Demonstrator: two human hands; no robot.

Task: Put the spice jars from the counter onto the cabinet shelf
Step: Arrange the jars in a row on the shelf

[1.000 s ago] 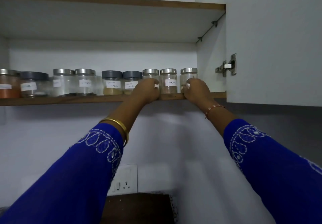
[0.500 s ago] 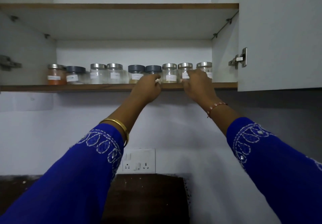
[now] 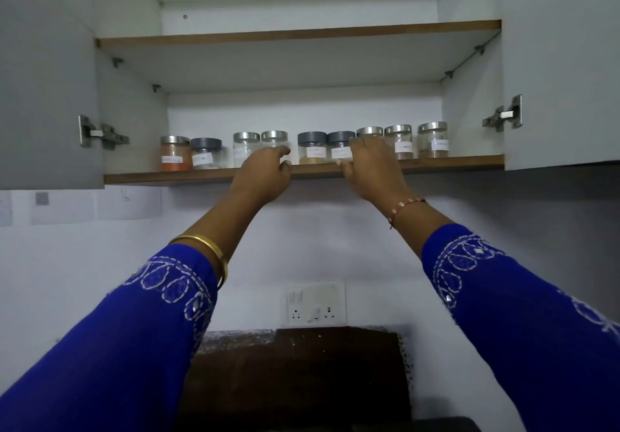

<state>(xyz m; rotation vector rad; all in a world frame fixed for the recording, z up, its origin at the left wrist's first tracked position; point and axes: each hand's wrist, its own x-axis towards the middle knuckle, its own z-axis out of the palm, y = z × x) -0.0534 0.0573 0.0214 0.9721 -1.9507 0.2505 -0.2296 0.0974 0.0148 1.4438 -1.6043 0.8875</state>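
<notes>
A: Where are the jars (image 3: 312, 148)?
B: Nine in a row on the shelf (image 3: 453, 162), at twelve o'clock from the socket (image 3: 313, 303).
A: Labels?
B: White, writing too blurred to read.
A: Hands?
B: Left hand (image 3: 265, 173) curls by a steel-lidded jar; right hand (image 3: 369, 166) covers another. Whether either grips, I cannot tell.

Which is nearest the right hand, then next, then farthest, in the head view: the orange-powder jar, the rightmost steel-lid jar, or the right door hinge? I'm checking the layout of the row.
1. Rightmost steel-lid jar, a little to the right of the right hand, on the same shelf.
2. Right door hinge, farther right, on the open door.
3. Orange-powder jar, at the row's far left end.
</notes>
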